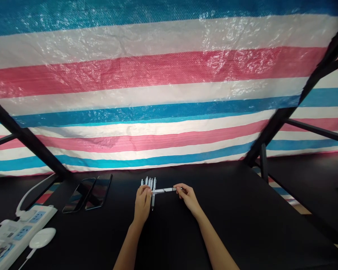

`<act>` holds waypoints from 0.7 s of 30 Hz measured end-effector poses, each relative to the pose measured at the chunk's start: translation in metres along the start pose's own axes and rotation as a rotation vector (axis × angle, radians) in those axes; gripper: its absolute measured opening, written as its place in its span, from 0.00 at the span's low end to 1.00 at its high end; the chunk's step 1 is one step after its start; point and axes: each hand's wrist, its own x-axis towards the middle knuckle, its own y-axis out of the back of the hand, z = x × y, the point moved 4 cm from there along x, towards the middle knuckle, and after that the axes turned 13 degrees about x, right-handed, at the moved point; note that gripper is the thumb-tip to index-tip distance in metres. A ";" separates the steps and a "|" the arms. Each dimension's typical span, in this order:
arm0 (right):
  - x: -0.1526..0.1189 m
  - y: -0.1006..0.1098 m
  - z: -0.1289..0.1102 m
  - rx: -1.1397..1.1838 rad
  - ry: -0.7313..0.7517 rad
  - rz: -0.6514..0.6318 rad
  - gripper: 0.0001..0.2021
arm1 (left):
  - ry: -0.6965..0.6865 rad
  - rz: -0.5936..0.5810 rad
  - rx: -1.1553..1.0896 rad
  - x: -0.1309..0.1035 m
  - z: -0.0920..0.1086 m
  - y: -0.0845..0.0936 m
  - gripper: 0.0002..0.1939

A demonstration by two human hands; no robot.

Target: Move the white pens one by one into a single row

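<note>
Several white pens (pixel 150 183) lie side by side on the black table (pixel 228 210), pointing away from me. One more white pen (pixel 165 190) is held crosswise above them. My left hand (pixel 142 202) pinches its left end, right over the row of pens. My right hand (pixel 187 195) pinches its right end with thumb and forefinger. Both forearms reach in from the bottom edge.
Two dark phones (pixel 88 194) lie at the left of the table. A white power strip (pixel 15 236) and a white round device (pixel 42 237) with a cable sit at the near left corner. A striped red, white and blue tarp (pixel 169 93) hangs behind, crossed by black frame bars (pixel 295 101).
</note>
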 end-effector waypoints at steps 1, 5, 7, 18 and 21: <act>0.000 0.002 -0.001 -0.002 0.006 0.020 0.21 | 0.002 0.001 -0.015 0.000 0.000 0.000 0.17; 0.001 0.008 -0.004 0.009 0.019 0.077 0.21 | 0.006 -0.039 -0.058 0.000 -0.002 -0.003 0.14; 0.001 0.009 -0.004 0.014 0.018 0.077 0.21 | -0.004 -0.053 -0.057 -0.001 -0.003 -0.005 0.14; 0.000 0.005 -0.005 -0.008 0.002 0.030 0.21 | -0.040 -0.037 -0.018 0.000 -0.001 -0.004 0.13; -0.001 0.004 -0.006 -0.028 0.009 0.025 0.21 | -0.026 -0.043 -0.005 0.000 0.000 -0.003 0.16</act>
